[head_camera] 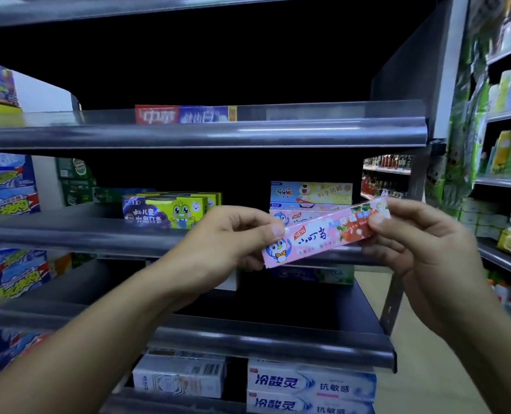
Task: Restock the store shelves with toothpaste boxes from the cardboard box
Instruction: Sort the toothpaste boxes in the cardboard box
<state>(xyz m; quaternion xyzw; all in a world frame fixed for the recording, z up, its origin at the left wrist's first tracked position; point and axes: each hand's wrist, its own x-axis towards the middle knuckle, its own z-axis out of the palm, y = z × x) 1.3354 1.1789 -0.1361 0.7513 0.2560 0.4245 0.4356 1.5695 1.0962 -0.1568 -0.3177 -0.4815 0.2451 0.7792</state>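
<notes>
Well, pink toothpaste box [326, 233] was held tilted in mid-air, in front of middle shelf [69, 234], near stacked boxes [311, 194]. L hand [230, 234] pinched its lower end w/ thumb & fingers; R hand [421, 243] pinched the upper end likewise.

Shop: stocked metal shelves [200, 135]

Between your left hand [227, 237] and right hand [421, 243], the toothpaste box [323, 234] lies before stacked boxes [311, 194] on the middle shelf [69, 234].
</notes>
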